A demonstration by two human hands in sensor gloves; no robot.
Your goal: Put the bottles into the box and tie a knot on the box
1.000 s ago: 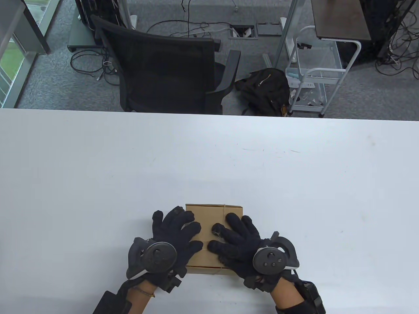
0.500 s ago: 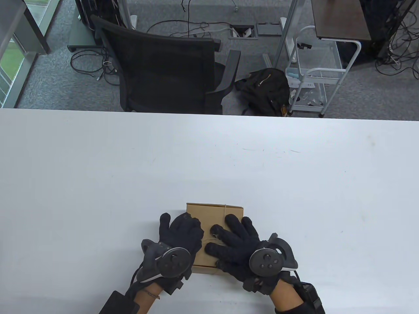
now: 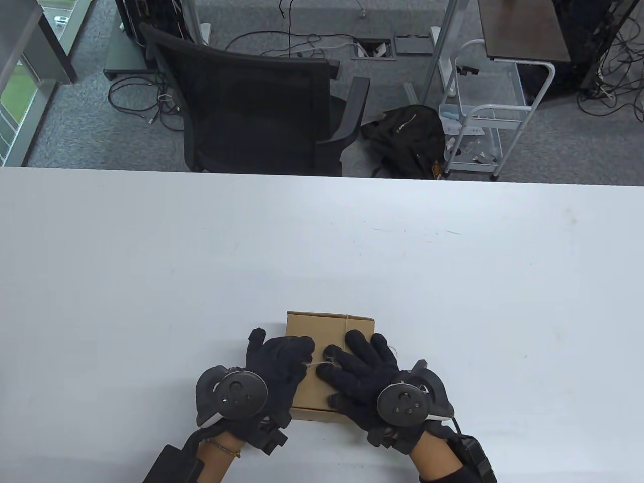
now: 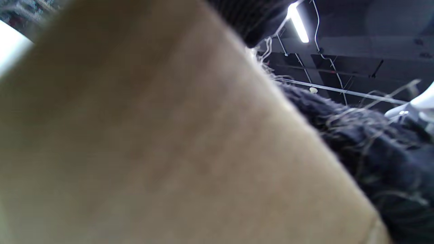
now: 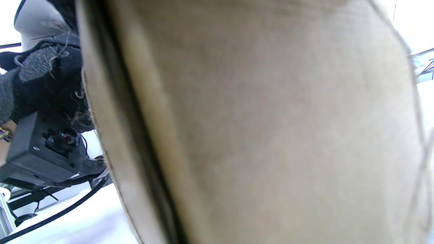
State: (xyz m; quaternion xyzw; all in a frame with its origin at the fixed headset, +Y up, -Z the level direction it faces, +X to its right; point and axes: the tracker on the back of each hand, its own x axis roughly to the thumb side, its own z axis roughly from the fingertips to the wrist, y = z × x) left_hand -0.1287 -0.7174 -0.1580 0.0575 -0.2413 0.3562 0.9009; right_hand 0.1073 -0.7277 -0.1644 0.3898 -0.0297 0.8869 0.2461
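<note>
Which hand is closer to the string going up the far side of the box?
Right. The right hand lies on the lid just below the string; the left hand is farther over, by the box's left edge.

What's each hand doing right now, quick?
Left hand: fingers curled, pinching the string on top of the box.
Right hand: fingertips at the string's other end; whether it pinches it cannot be told.

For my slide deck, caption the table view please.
Both gloved hands, left hand and right hand, work thin string atop a closed cardboard box on a white table.
</note>
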